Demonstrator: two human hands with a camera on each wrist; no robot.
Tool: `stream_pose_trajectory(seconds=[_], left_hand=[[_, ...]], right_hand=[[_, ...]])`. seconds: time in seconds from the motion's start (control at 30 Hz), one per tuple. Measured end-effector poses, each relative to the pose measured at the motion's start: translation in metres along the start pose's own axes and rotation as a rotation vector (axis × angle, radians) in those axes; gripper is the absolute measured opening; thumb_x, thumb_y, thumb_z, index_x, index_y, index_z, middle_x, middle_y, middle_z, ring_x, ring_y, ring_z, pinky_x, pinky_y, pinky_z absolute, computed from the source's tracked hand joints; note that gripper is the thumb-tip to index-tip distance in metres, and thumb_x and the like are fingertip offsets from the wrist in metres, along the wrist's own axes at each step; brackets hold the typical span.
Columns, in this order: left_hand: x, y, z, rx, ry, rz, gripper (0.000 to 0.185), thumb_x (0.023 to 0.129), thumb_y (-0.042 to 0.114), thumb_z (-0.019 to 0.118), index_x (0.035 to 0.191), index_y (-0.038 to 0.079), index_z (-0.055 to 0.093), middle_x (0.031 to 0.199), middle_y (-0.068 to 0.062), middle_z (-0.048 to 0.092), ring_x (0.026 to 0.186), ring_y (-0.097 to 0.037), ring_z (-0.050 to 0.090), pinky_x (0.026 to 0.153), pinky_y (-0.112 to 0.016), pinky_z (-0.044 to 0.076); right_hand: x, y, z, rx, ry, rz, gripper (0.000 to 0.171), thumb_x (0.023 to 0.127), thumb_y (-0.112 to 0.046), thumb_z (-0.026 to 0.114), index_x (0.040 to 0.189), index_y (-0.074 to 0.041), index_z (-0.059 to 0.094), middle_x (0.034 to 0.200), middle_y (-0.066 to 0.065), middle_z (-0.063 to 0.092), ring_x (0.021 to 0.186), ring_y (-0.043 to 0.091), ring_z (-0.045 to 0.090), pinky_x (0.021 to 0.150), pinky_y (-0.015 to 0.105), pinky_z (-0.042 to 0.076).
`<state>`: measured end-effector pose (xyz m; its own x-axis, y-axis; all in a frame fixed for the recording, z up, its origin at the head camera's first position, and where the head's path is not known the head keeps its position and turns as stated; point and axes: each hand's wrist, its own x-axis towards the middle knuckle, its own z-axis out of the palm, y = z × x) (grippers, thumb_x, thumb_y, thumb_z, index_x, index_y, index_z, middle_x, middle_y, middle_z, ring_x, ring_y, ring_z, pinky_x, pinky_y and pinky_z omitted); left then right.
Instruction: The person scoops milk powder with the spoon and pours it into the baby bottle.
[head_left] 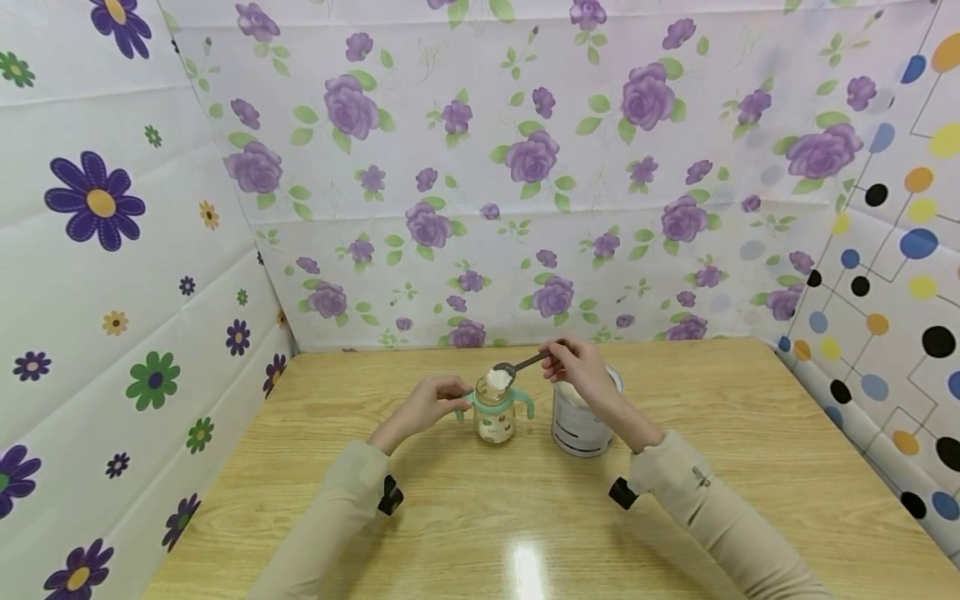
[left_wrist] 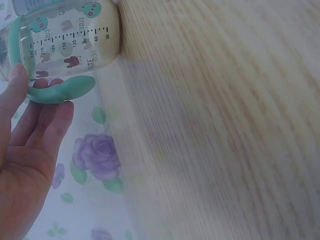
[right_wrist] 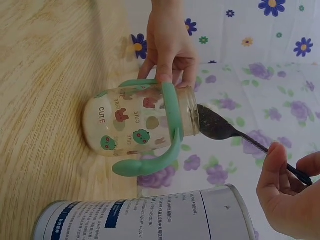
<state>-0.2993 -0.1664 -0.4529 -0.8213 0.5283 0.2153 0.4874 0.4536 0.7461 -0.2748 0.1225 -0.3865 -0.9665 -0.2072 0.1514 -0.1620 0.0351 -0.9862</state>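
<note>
A clear baby bottle [head_left: 495, 423] with a mint-green collar and two handles stands uncapped on the table, pale powder at its bottom. My left hand [head_left: 437, 402] grips one of its handles [left_wrist: 65, 91] between thumb and fingers. With my right hand [head_left: 583, 371] I pinch the stem of a dark spoon [right_wrist: 218, 125]. The spoon's bowl, heaped with white powder [head_left: 498, 379], sits right at the bottle's open mouth. Below my right hand stands an open can [head_left: 581, 429] with pale powder inside, partly hidden by the hand and forearm.
The wooden table [head_left: 480, 517] meets a back wall hung with purple-flowered cloth [head_left: 450, 208]. Patterned cloths also hang at left and right. The can stands close to the bottle's right handle [head_left: 525, 403]. Each wrist carries a small black camera.
</note>
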Motion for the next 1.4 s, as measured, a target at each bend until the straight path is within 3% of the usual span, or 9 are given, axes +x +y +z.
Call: stream_pose_trajectory(seconds=[0.37, 0.6, 0.93, 1.2, 1.4], left_hand=[[0.001, -0.001, -0.002, -0.003, -0.003, -0.006, 0.018, 0.09, 0.011, 0.067, 0.107, 0.006, 0.07, 0.102, -0.013, 0.071, 0.093, -0.023, 0.069, 0.082, -0.025, 0.057], [0.001, -0.001, -0.002, 0.002, -0.002, -0.011, 0.017, 0.09, 0.012, 0.067, 0.106, 0.007, 0.07, 0.1, -0.012, 0.071, 0.091, -0.021, 0.069, 0.082, -0.025, 0.057], [0.001, 0.0, -0.001, -0.022, -0.006, -0.051, 0.019, 0.09, 0.012, 0.067, 0.109, 0.007, 0.069, 0.105, -0.013, 0.07, 0.097, -0.024, 0.068, 0.082, -0.027, 0.058], [0.0, 0.0, 0.0, -0.028, -0.004, -0.051, 0.02, 0.09, 0.014, 0.067, 0.11, 0.008, 0.069, 0.107, -0.013, 0.07, 0.098, -0.025, 0.068, 0.083, -0.028, 0.058], [-0.001, -0.001, 0.003, -0.013, -0.002, -0.043, 0.02, 0.092, 0.005, 0.064, 0.111, 0.0, 0.067, 0.107, -0.02, 0.068, 0.098, -0.033, 0.067, 0.083, -0.035, 0.058]], right_hand=[[-0.002, -0.003, 0.007, -0.199, -0.051, -0.163, 0.026, 0.104, -0.009, 0.043, 0.111, 0.008, 0.061, 0.083, 0.012, 0.064, 0.072, 0.023, 0.065, 0.064, 0.029, 0.059], [-0.008, -0.002, 0.012, -0.365, -0.076, -0.246, 0.026, 0.105, -0.015, 0.043, 0.111, 0.002, 0.062, 0.085, 0.011, 0.065, 0.068, 0.007, 0.061, 0.061, 0.023, 0.056], [-0.013, 0.0, 0.016, -0.543, -0.088, -0.418, 0.021, 0.104, -0.017, 0.046, 0.107, -0.007, 0.064, 0.082, 0.004, 0.065, 0.067, 0.009, 0.061, 0.054, 0.024, 0.053], [-0.013, 0.005, 0.019, -0.706, -0.141, -0.627, 0.018, 0.102, -0.008, 0.048, 0.107, -0.004, 0.064, 0.081, 0.002, 0.064, 0.062, 0.002, 0.055, 0.05, 0.018, 0.047], [-0.016, 0.008, 0.02, -0.874, -0.184, -0.83, 0.015, 0.099, -0.005, 0.052, 0.109, -0.003, 0.063, 0.089, 0.005, 0.068, 0.062, 0.003, 0.054, 0.053, 0.016, 0.046]])
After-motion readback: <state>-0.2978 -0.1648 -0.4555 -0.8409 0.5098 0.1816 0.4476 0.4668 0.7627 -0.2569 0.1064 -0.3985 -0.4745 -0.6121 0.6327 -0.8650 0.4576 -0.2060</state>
